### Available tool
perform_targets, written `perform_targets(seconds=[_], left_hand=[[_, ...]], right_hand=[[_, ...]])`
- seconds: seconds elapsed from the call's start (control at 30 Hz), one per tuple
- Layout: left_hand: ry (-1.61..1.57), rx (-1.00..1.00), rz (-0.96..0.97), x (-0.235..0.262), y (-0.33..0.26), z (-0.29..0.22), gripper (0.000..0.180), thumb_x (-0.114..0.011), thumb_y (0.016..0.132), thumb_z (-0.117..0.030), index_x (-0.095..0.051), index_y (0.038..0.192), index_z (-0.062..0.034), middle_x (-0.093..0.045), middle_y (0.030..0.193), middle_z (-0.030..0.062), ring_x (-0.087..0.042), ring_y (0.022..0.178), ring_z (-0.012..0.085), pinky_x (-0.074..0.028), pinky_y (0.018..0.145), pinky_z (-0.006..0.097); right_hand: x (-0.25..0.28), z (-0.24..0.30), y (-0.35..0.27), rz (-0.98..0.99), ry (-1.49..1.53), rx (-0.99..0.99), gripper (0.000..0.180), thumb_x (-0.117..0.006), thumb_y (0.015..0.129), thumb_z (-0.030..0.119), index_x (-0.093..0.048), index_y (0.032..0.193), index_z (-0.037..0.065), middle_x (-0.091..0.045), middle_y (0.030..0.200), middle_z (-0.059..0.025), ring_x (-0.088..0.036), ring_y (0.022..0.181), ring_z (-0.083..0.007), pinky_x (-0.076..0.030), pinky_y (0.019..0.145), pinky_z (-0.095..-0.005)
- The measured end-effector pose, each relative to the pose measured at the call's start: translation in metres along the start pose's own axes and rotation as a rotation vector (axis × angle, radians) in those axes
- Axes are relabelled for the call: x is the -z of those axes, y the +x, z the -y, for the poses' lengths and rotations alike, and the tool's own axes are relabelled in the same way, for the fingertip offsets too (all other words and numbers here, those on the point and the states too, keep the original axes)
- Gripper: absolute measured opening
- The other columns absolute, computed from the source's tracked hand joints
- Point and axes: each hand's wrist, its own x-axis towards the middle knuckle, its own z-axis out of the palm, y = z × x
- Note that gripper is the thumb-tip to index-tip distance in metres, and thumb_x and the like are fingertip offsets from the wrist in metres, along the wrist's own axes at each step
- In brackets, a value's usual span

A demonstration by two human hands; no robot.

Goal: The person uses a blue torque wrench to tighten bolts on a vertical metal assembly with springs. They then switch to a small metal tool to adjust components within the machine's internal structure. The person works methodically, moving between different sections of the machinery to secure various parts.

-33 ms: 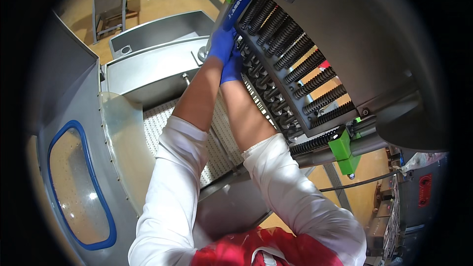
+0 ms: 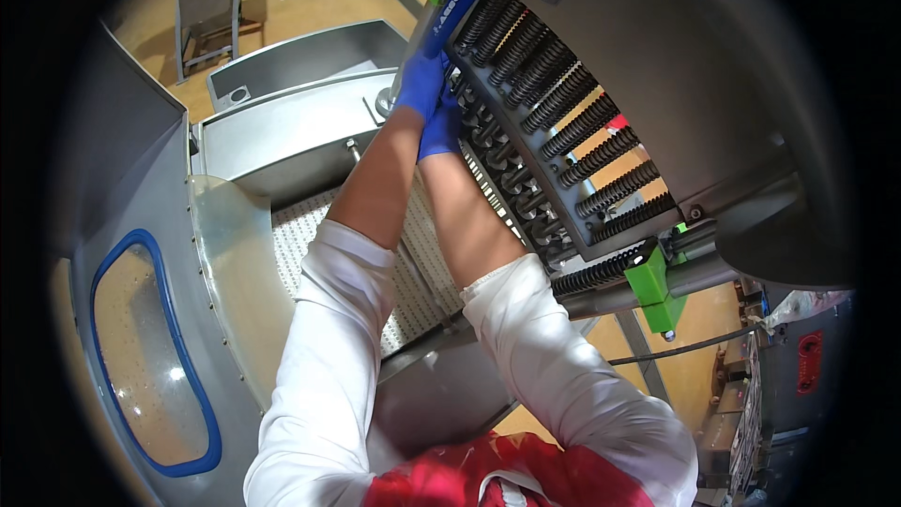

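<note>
Both arms stretch forward into a steel machine, in blue gloves. At the far end of a dark frame (image 2: pixel 521 122) lined with black coil springs (image 2: pixel 570 100), my left hand (image 2: pixel 421 86) is right beside a blue panel (image 2: pixel 462 7). Just below and nearer me, my right hand (image 2: pixel 440 131) lies against the left hand, next to a row of dark metal toothed parts (image 2: pixel 511 164) under the frame. The fingers of both hands are largely hidden behind the gloves' backs and the frame, so their grip and anything in them cannot be made out.
A perforated white belt (image 2: pixel 305 235) runs beneath my forearms. Left of it stands a steel wall with a blue-rimmed window (image 2: pixel 214 432). Green blocks (image 2: pixel 654 293) sit on a steel bar at right, and a curved steel cover (image 2: pixel 723 94) rises behind the springs.
</note>
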Motion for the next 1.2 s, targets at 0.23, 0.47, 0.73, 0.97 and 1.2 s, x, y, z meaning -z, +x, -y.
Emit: perform_targets(seconds=[0.23, 0.47, 0.73, 0.97, 1.2], left_hand=[[-0.015, 0.099, 0.052, -0.018, -0.032, -0.022, 0.056, -0.066, 0.095, -0.044, -0.063, 0.129, 0.0001, -0.067, 0.111, 0.0056, -0.059, 0.101, 0.0136, -0.047, 0.090, 0.029], [0.044, -0.128, -0.140, -0.050, -0.062, -0.040, 0.040, -0.076, 0.089, -0.031, -0.070, 0.116, -0.0015, -0.069, 0.096, 0.0074, -0.063, 0.091, 0.0163, -0.050, 0.083, 0.031], [0.110, -0.224, -0.107, -0.024, -0.051, -0.045, 0.029, -0.080, 0.084, -0.024, -0.075, 0.102, -0.0026, -0.073, 0.102, 0.0081, -0.067, 0.091, 0.0148, -0.052, 0.082, 0.030], [0.590, -0.636, -0.146, -0.018, -0.056, -0.035, 0.023, -0.072, 0.088, -0.017, -0.073, 0.106, -0.0022, -0.073, 0.106, 0.0164, -0.070, 0.099, 0.0305, -0.053, 0.084, 0.036], [0.312, -0.451, -0.025, -0.027, -0.051, -0.035, 0.022, -0.066, 0.090, -0.014, -0.073, 0.107, -0.0025, -0.071, 0.105, 0.0220, -0.067, 0.104, 0.0357, -0.052, 0.091, 0.037]], right_hand=[[0.026, 0.007, 0.003, -0.016, 0.002, -0.019, 0.050, -0.030, 0.108, 0.035, -0.050, 0.144, 0.006, -0.054, 0.142, -0.0114, -0.052, 0.129, -0.0250, -0.038, 0.110, -0.0358], [0.068, 0.014, 0.034, 0.247, 0.320, -0.059, 0.040, -0.034, 0.109, 0.028, -0.048, 0.141, 0.007, -0.056, 0.127, -0.0090, -0.055, 0.114, -0.0204, -0.045, 0.099, -0.0330], [0.003, 0.019, -0.019, 0.147, -0.039, -0.012, 0.036, -0.034, 0.109, 0.027, -0.051, 0.135, 0.010, -0.057, 0.122, -0.0072, -0.055, 0.111, -0.0164, -0.044, 0.097, -0.0305], [-0.005, 0.013, -0.018, -0.030, -1.050, 0.121, 0.033, -0.039, 0.108, 0.028, -0.052, 0.132, 0.010, -0.056, 0.125, -0.0064, -0.052, 0.116, -0.0158, -0.042, 0.100, -0.0300], [0.020, -0.005, 0.003, 0.051, 0.245, -0.033, 0.032, -0.046, 0.106, 0.027, -0.053, 0.131, 0.010, -0.056, 0.130, -0.0074, -0.051, 0.122, -0.0169, -0.041, 0.102, -0.0290]])
